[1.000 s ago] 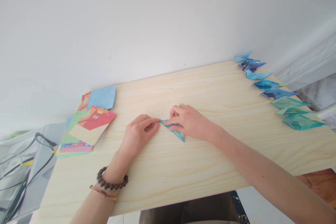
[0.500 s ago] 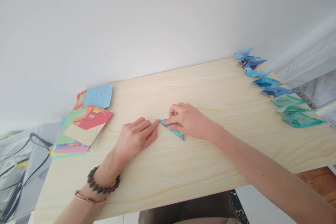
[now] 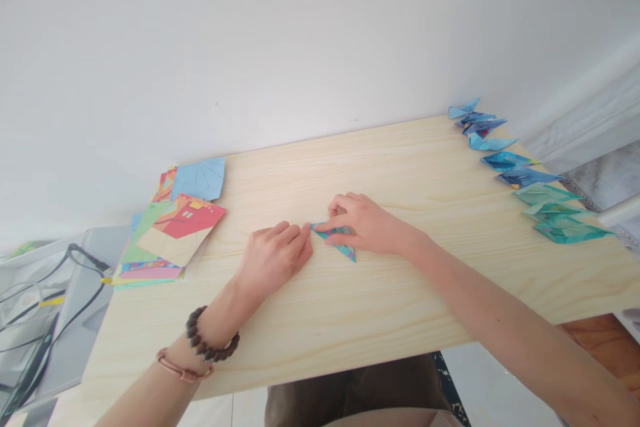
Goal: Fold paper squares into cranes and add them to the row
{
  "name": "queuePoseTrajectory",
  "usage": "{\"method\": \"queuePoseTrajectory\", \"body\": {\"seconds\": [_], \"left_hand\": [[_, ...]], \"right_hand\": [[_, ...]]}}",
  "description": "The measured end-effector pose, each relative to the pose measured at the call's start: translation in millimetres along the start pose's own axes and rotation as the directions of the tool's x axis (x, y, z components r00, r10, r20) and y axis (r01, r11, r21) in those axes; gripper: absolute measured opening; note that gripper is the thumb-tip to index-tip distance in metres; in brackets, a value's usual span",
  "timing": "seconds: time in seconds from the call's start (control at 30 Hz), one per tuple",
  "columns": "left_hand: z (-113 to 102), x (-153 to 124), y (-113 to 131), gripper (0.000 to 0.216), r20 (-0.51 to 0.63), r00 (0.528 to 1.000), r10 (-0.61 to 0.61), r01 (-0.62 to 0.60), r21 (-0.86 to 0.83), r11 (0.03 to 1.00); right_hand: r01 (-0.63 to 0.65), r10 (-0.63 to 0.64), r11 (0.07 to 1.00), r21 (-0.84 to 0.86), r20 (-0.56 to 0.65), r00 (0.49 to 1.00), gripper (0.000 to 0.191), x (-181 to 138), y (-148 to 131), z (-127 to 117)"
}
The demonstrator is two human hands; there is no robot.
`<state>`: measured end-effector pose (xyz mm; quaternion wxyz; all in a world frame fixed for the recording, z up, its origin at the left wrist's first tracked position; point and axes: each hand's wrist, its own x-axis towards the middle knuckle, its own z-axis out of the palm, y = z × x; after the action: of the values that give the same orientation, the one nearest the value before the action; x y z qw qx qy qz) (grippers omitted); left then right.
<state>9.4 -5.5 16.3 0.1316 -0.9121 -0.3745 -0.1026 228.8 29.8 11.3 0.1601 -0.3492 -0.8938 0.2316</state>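
A small teal patterned paper triangle lies folded on the pale wooden table, near the middle. My right hand rests on top of it, fingers curled and pressing it down. My left hand lies just to its left with the fingers stretched together, their tips touching the triangle's left corner. A bead bracelet and a thin cord band sit on my left wrist.
A stack of colourful paper sheets lies at the table's left end. Several folded blue and teal paper shapes run in a row along the right edge. A white wall stands behind. Grey cables lie left of the table.
My left hand has flattened from a pinch and slid its fingertips to the triangle's left corner. The right hand stays pressed on the paper.
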Motion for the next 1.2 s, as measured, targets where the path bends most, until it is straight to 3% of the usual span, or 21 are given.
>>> {"method": "queuePoseTrajectory", "body": {"seconds": [0.17, 0.3, 0.43, 0.67, 0.93, 1.07, 1.2], "left_hand": [[6, -7, 5, 0.025, -0.018, 0.996, -0.090, 0.090, 0.000, 0.996], [5, -4, 12, 0.025, -0.044, 0.989, -0.143, 0.144, 0.022, 0.989], [6, -4, 15, 0.025, -0.053, 0.985, -0.163, 0.165, 0.039, 0.986], [10, -9, 14, 0.026, -0.039, 0.984, -0.171, 0.172, 0.023, 0.985], [11, -10, 17, 0.027, -0.056, 0.978, -0.203, 0.204, 0.011, 0.979], [11, -6, 25, 0.028, -0.052, 0.950, -0.309, 0.308, -0.027, 0.951], [10, 4, 33, 0.033, 0.000, 0.870, -0.493, 0.492, -0.049, 0.869]], "right_hand": [[-0.026, 0.024, 0.999, -0.040, -0.039, 0.999, 0.039, -18, -3, 3], [-0.062, 0.057, 0.996, -0.064, -0.083, 0.995, 0.037, -29, -4, 5], [-0.081, 0.083, 0.997, 0.017, -0.122, 0.989, 0.032, -31, -2, 2], [0.020, -0.016, 0.974, 0.227, -0.017, 1.000, 0.034, -42, 6, -11], [-0.104, 0.101, 0.989, 0.103, 0.037, 0.994, 0.040, -34, -3, -7], [-0.168, 0.161, 0.983, 0.076, 0.089, 0.983, 0.043, -25, -6, -10], [-0.172, 0.165, 0.982, 0.084, 0.088, 0.982, 0.049, -22, -6, -11]]}}
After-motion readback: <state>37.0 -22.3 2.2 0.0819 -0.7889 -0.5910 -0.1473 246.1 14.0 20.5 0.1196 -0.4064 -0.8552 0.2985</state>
